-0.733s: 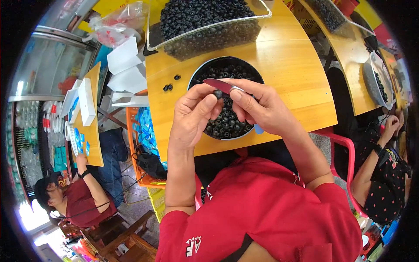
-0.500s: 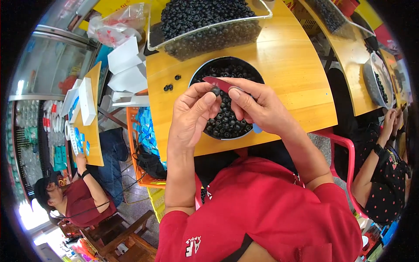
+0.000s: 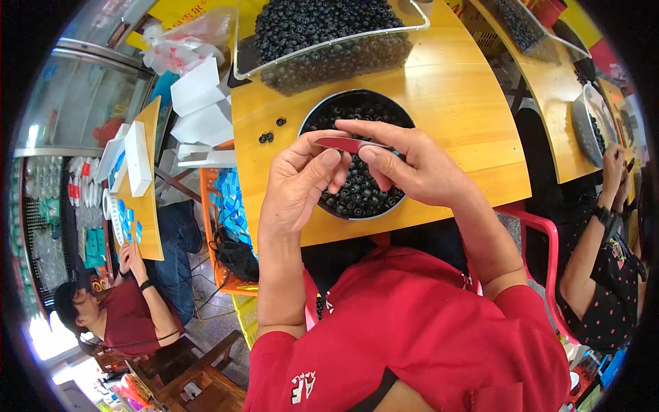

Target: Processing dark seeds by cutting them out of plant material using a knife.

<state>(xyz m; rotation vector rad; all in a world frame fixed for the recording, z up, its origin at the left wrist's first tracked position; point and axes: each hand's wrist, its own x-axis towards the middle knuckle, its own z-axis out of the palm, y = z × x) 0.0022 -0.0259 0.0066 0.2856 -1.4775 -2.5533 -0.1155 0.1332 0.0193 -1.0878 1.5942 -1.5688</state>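
Observation:
Above a round bowl (image 3: pixel 405 122), my two hands meet with their fingertips close together. In my right hand (image 3: pixel 419 165) is a small knife with a red blade (image 3: pixel 341 143), which points left and lies across the fingers of my left hand (image 3: pixel 295 178). The left thumb and fingers are pinched together, but what sits between them is hidden by the blade and thumb. Many small black round pieces with ringed dimples (image 3: pixel 357 196) fill the bowl below. A few loose black pieces (image 3: pixel 266 137) lie on the wooden table (image 3: pixel 467 130) to the left.
A clear plastic bin (image 3: pixel 329 48) heaped with the same pieces stands at the table's far side. On the left, an orange crate (image 3: pixel 237 283) holds blue packets. One co-worker (image 3: pixel 137 309) sits at left, another (image 3: pixel 597 254) at right beside a pink chair (image 3: pixel 549 254).
The knife blade has turned flatter and shifted down over the left fingertips. A black piece seen at the left fingertips before is now out of sight. The left co-worker's hands have come together.

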